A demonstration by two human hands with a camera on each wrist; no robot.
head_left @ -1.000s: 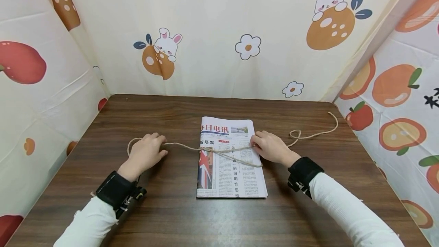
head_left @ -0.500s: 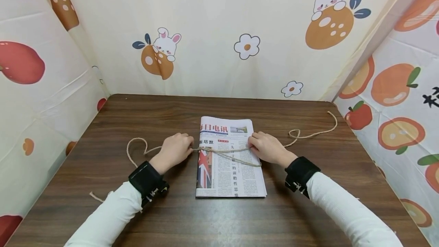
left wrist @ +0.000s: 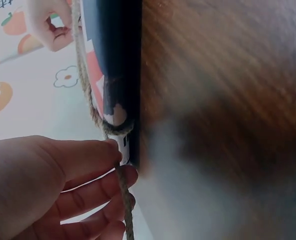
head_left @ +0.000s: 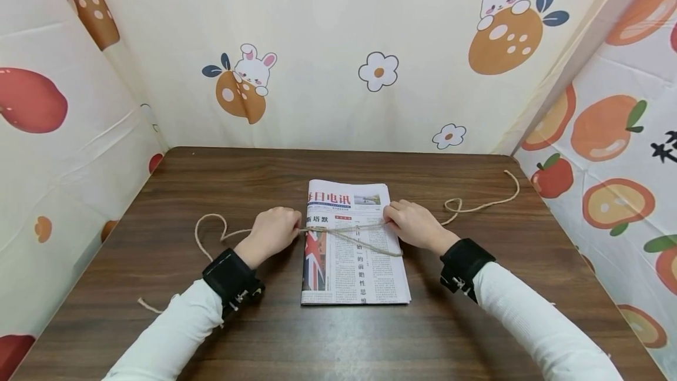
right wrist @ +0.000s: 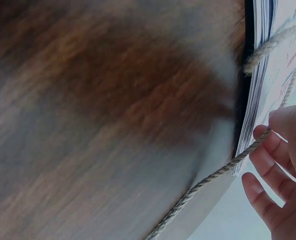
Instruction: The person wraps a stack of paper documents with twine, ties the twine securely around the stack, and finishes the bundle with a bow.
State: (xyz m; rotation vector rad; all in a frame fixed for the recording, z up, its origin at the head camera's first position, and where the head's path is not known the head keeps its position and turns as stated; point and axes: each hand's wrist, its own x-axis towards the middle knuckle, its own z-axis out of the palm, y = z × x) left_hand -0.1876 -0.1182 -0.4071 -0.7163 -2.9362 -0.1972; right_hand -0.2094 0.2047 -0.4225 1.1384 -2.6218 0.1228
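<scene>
A folded newspaper (head_left: pixel 359 281) lies flat at the middle of the table. Thin twine (head_left: pixel 365 244) passes round it, and two strands run across its front page, meeting near the left edge. Just off that left edge my left hand (head_left: pixel 272 234) pinches the twine between thumb and forefinger, as the left wrist view shows with the thumb (left wrist: pixel 87 155) on the strand. By the right edge of the paper my right hand (head_left: pixel 415 225) pinches the other strand; in the right wrist view the twine (right wrist: pixel 213 175) trails down from those fingertips. The newspaper's underside is hidden.
One loose twine end (head_left: pixel 483 207) curls toward the table's back right corner. The other loops (head_left: pixel 208 216) left of my left hand and passes under the sleeve. The brown wooden table (head_left: pixel 238 175) ends at a printed curtain (head_left: pixel 317 75) on the back and sides.
My left hand has slid along the twine to the right, from well left of the newspaper to beside its left edge. My right hand has barely moved.
</scene>
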